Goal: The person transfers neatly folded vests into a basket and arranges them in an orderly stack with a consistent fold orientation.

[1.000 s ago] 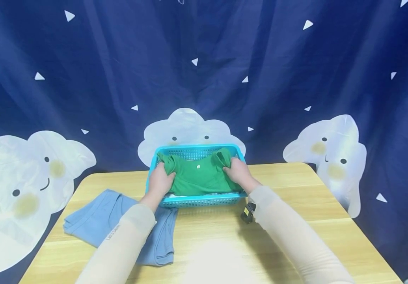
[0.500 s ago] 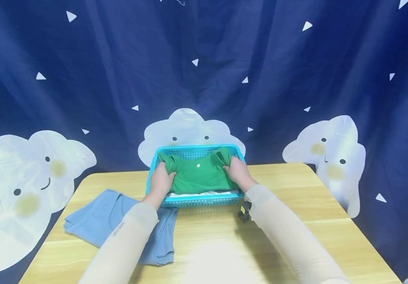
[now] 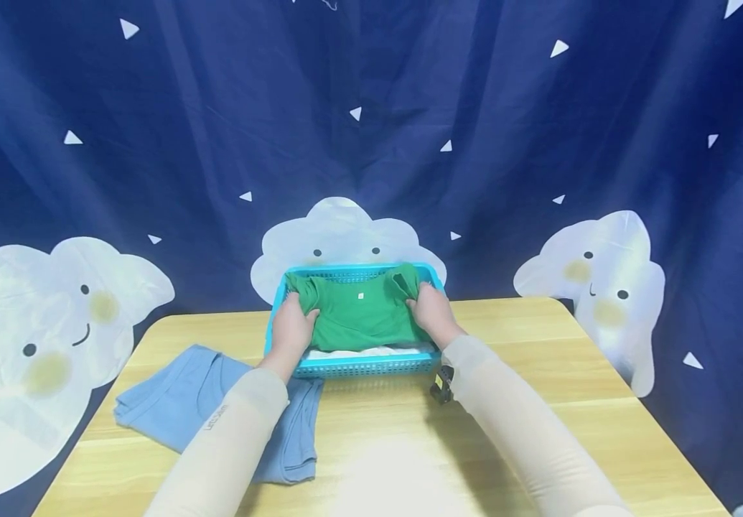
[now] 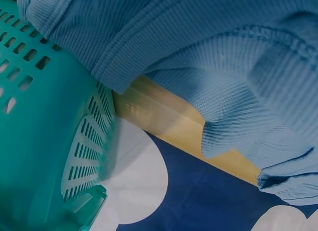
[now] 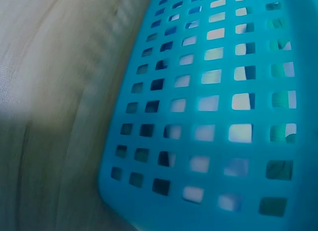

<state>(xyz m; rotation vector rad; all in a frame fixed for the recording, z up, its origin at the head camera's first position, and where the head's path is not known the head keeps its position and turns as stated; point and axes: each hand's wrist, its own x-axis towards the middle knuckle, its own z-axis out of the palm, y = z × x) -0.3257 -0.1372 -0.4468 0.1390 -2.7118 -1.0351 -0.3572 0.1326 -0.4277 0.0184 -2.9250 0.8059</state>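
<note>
A green shirt (image 3: 365,319) with a small white neck label lies gathered in the turquoise plastic basket (image 3: 367,368) in the head view. My left hand (image 3: 291,327) grips the shirt's left side, thumb on top. On the opposite side my right hand (image 3: 434,312) pinches the bunched right part. White cloth (image 3: 371,352) shows beneath the shirt along the basket's near wall. Neither hand appears in the wrist views. The left wrist view has the basket's perforated side (image 4: 35,116), and the right wrist view its hole-patterned wall (image 5: 198,112).
A folded blue ribbed garment (image 3: 184,395) lies left of the basket, partly under my left forearm; its cloth (image 4: 198,62) fills the upper left wrist view. The wooden table (image 3: 539,359) ends at a dark blue curtain (image 3: 371,143) printed with clouds. A small black device (image 3: 441,384) hangs at my right wrist.
Both hands still hold the green shirt. Its near edge has shifted slightly up and away, and more white cloth shows under it. The right forearm has moved a little to the left.
</note>
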